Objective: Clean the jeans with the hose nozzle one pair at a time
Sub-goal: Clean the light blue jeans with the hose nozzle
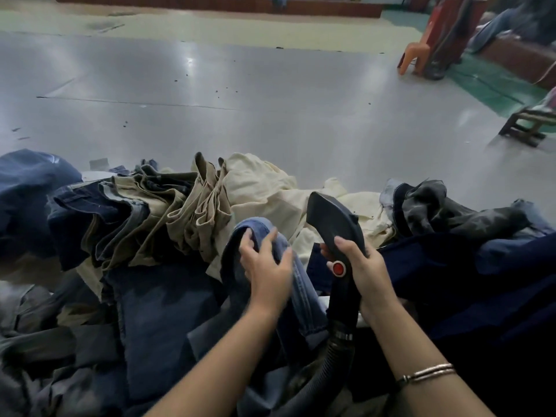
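Glossy grey floor [210, 85] beyond heaped trousers; orange plastic chair [413, 54] at two o'clock. Left hand [266, 266] gripping faded blue jeans [298, 284]; right hand [359, 263] wrapped round black hose nozzle [331, 215].

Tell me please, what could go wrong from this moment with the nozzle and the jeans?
1. The left hand grips the blue jeans close beside the nozzle in the right hand; the fingers may get caught in its path.
2. Many garments lie heaped around, so a neighbouring pair could be cleaned by mistake.
3. The hose runs across the pile and might snag.
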{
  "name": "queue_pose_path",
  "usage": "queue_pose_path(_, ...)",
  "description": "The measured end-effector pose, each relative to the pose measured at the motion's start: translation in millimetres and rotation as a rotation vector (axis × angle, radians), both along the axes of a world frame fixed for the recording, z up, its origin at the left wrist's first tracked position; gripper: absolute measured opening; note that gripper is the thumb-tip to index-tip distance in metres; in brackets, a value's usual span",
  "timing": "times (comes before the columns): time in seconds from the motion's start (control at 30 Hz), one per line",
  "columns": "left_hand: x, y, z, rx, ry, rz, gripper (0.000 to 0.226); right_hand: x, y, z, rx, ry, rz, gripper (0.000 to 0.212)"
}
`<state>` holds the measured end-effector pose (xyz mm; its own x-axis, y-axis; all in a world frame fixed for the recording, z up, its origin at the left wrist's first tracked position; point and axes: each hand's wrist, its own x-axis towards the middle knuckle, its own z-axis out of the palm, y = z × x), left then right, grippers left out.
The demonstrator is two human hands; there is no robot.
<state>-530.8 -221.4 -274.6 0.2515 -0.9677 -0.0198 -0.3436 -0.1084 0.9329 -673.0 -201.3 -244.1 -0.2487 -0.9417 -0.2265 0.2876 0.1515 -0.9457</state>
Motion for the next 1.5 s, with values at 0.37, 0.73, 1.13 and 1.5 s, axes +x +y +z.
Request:
queue_pose_path(0.37, -8, 43, 10, 0.351, 0.557, -0.566, 0.048, 18, 3, 1, 0.04, -0.003, 0.072, 0.018)
queue_pose_path(0.73, 0, 45, -3, 0.337, 0.701, -0.493, 0.047, 30, 3, -10, 0.011, -0.012, 0.066, 0.006)
queue_pose_path(1.13, -5, 31, -18, 0.275, 0.643, -0.288, 0.038, 38, -2, -41, -0.032, 0.257, 0.194, 0.016)
queue_pose_path(1.5, 35, 0, -50, 0.212, 0.167, -0.184, 0.04, 34, -20, -45, -0.108, 0.362, 0.041, 0.031)
